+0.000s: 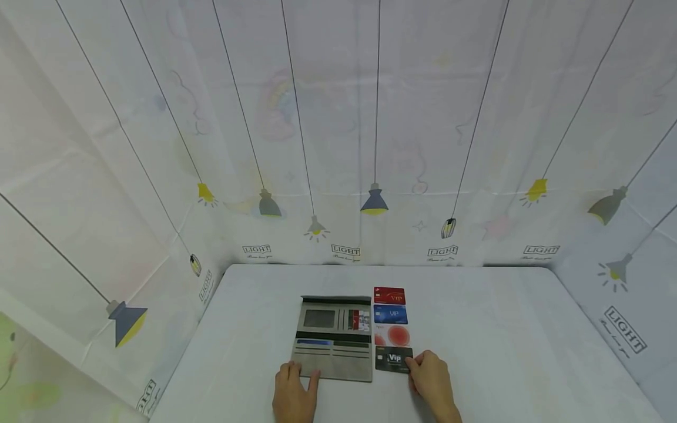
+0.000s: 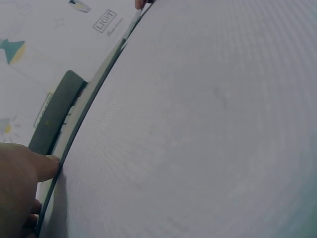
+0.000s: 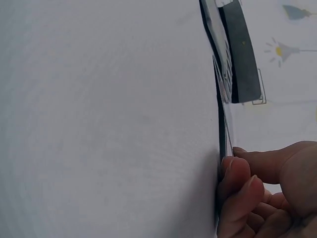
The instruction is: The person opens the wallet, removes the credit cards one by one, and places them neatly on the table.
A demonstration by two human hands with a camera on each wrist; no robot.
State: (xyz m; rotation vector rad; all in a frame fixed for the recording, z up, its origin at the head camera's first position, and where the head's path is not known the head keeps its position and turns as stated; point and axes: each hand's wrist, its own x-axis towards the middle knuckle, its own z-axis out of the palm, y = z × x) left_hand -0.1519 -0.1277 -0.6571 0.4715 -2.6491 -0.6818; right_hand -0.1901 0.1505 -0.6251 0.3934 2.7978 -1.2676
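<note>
An unfolded grey wallet (image 1: 346, 369) lies on the white table, with cards showing in its slots. At its lower left corner my left hand (image 1: 294, 393) grips the edge; the thumb (image 2: 47, 167) shows on the near edge in the left wrist view. To the wallet's right, four cards stand in a column: a red VIP card (image 1: 389, 295), a blue VIP card (image 1: 390, 314), a white card with red circles (image 1: 392, 335) and a black Vip card (image 1: 388, 365). My right hand (image 1: 432, 379) pinches the black card's right end between thumb and fingers, seen edge-on in the right wrist view.
The white table (image 1: 502, 341) runs back to a pale curtain (image 1: 338, 117) printed with hanging lamps, which also encloses both sides. In the wrist views the wallet's dark flap (image 3: 242, 54) stands up behind its flat part.
</note>
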